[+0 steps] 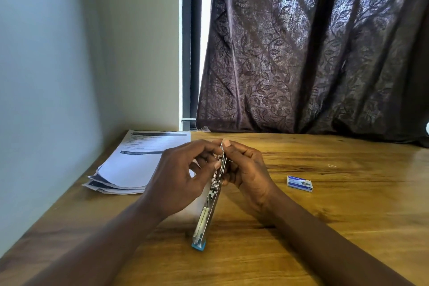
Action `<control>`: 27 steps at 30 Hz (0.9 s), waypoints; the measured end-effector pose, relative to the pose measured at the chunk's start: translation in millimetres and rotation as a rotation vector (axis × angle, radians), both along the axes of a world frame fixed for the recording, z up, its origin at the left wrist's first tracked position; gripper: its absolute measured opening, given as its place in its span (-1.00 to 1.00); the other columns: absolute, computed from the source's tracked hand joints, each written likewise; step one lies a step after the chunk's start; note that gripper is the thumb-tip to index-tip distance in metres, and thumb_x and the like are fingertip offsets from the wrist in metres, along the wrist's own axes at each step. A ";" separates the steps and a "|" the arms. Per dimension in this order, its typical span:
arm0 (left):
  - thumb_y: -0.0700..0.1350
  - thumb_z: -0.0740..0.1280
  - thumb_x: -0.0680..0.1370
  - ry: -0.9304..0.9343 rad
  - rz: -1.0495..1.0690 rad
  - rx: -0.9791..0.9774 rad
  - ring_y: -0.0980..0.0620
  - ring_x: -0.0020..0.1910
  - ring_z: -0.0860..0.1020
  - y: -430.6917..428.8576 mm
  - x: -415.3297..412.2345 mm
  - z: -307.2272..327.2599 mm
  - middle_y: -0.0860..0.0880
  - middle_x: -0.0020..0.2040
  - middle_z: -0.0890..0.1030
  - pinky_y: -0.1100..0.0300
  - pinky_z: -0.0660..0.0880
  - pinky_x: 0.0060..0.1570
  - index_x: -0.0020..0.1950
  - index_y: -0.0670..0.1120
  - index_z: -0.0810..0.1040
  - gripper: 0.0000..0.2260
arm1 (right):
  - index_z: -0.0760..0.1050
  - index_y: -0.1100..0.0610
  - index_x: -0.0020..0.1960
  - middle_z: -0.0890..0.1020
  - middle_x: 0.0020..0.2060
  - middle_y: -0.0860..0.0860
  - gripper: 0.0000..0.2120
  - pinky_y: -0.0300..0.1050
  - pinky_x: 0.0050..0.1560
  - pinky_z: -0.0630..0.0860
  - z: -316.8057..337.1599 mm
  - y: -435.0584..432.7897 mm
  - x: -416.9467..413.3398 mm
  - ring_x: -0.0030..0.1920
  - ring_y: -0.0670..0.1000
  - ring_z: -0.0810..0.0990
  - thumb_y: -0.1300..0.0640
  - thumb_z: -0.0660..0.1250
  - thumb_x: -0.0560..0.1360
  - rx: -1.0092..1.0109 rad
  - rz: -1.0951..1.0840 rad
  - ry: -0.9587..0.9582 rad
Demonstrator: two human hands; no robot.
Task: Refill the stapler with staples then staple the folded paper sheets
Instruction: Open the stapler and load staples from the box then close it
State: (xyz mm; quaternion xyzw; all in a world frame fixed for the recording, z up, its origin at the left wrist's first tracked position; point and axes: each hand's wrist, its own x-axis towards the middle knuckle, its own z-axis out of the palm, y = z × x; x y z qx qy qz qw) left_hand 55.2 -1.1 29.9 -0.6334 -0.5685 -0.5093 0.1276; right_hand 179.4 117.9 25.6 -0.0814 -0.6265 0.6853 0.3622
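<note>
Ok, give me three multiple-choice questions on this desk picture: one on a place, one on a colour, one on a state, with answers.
1. Where does the small blue-and-white cardboard staple box lie?
A. on a shelf
B. on the wooden table, to the right of the right hand
C. inside a drawer

2. What colour is the plastic end of the long metal stapler nearest the camera?
A. red
B. yellow
C. blue

3. What state is the stapler in?
A. held between the left hand and the right hand
B. lying untouched
C. packed in a bag

Answers:
1 B, the box sits on bare wood beyond the right hand.
2 C, the near tip shows blue.
3 A, fingers of both hands curl round its upper part.
</note>
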 end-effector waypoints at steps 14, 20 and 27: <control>-0.15 0.49 0.52 0.017 0.070 -0.180 0.15 -0.16 0.63 4.2 -2.6 -5.2 0.20 -0.21 0.66 0.33 0.55 -0.23 -0.04 0.08 0.68 -0.88 | 0.66 0.28 0.08 0.65 -0.30 0.16 -0.75 -0.15 -0.46 0.52 -11.1 6.7 -1.7 -0.36 0.10 0.58 0.11 0.30 0.64 0.152 -0.083 -0.079; -0.13 0.47 0.52 0.106 0.080 -0.267 0.17 -0.18 0.60 6.1 -4.6 -8.1 0.22 -0.20 0.64 0.20 0.55 -0.20 -0.07 0.10 0.65 -0.88 | 0.65 0.32 0.08 0.65 -0.32 0.14 -0.74 -0.19 -0.46 0.52 -15.3 9.8 -3.5 -0.39 0.02 0.59 0.14 0.27 0.65 0.140 -0.104 -0.106; -0.10 0.45 0.56 0.110 0.090 -0.316 0.22 -0.12 0.57 6.6 -5.8 -12.4 0.22 -0.16 0.63 0.40 0.42 -0.19 -0.02 0.11 0.65 -0.91 | 0.63 0.35 0.06 0.63 -0.30 0.18 -0.74 -0.19 -0.48 0.52 -21.0 12.9 -6.8 -0.38 0.06 0.55 0.16 0.29 0.64 0.039 -0.092 -0.095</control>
